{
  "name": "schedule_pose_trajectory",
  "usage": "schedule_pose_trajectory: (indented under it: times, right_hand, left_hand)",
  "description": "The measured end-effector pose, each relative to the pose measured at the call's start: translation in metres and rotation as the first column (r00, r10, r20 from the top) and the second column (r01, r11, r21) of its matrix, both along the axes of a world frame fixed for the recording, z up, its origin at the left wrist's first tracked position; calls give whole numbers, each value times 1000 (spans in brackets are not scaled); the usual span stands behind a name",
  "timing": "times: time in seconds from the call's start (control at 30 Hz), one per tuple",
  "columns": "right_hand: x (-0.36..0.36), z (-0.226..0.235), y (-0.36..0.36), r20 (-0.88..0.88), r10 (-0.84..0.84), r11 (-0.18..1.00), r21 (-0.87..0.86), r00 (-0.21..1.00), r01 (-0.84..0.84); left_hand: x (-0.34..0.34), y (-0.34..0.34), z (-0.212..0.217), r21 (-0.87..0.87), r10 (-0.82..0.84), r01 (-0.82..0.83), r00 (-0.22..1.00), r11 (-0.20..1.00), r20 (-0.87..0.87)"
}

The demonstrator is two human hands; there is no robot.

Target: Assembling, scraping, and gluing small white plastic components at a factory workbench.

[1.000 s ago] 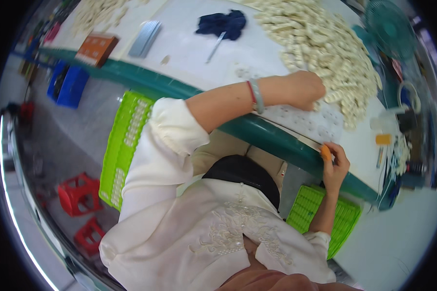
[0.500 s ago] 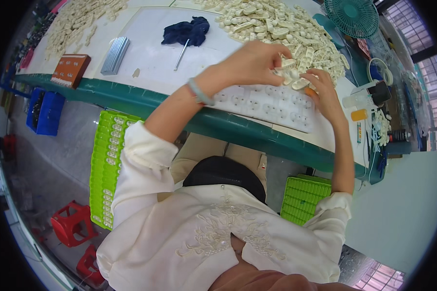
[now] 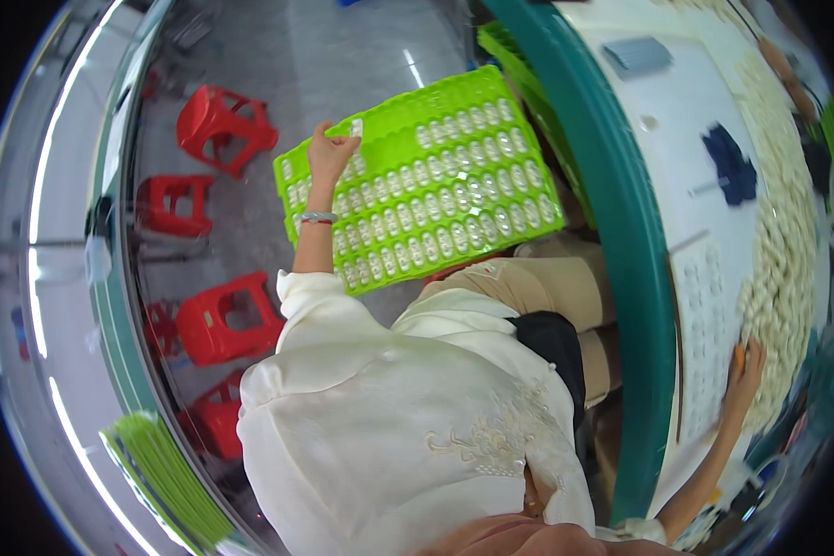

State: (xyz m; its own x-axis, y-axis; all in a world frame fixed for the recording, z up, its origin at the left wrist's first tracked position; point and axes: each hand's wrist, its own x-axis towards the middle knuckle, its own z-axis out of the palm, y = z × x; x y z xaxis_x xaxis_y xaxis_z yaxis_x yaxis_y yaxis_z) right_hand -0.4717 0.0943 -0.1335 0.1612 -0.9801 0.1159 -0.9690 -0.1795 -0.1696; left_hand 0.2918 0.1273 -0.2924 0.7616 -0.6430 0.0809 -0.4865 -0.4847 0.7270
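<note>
My left hand (image 3: 329, 153) reaches down to the left, over a green slotted tray (image 3: 391, 119) whose slots hold rows of small white pieces. Its fingertips pinch one small white piece (image 3: 356, 128) at the tray's far edge. A bracelet sits on that wrist. My right hand (image 3: 746, 371) rests on the white table (image 3: 676, 157) at the right, holding a small orange thing (image 3: 739, 351). It lies beside a sheet of laid-out white pieces (image 3: 704, 315) and a big pile of white pieces (image 3: 788, 241).
The table's teal edge (image 3: 621, 232) runs past my knees. On the table lie a dark blue cloth (image 3: 727, 162) and a flat grey object (image 3: 635, 56). Red stools (image 3: 222, 125) (image 3: 227, 315) stand on the floor. More green trays (image 3: 167, 482) are stacked at lower left.
I have turned from the table to the left. My left hand left the sheet on the table and went down to the green tray. My right hand stayed at the table.
</note>
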Motion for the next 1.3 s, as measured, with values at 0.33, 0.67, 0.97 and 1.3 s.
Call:
schedule_pose_trajectory:
  times: [0.33, 0.67, 0.97, 1.3]
  right_hand:
    - [-38, 11, 2, 233, -222, 975, 21, 947, 223]
    - [-16, 12, 1, 500, -353, 866, -145, 791, 478]
    - [19, 27, -20, 838, -140, 799, -219, 527, 560]
    - [6, 17, -29, 991, -4, 787, -79, 134, 612]
  left_hand:
    - [-7, 3, -78, 186, 89, -111, 989, 976, 122]
    - [41, 0, -162, 429, -126, -53, 917, 902, 378]
    - [24, -42, -70, 217, -211, 118, 853, 969, 477]
    - [-359, -164, 187, -535, -985, 835, 173, 130, 31]
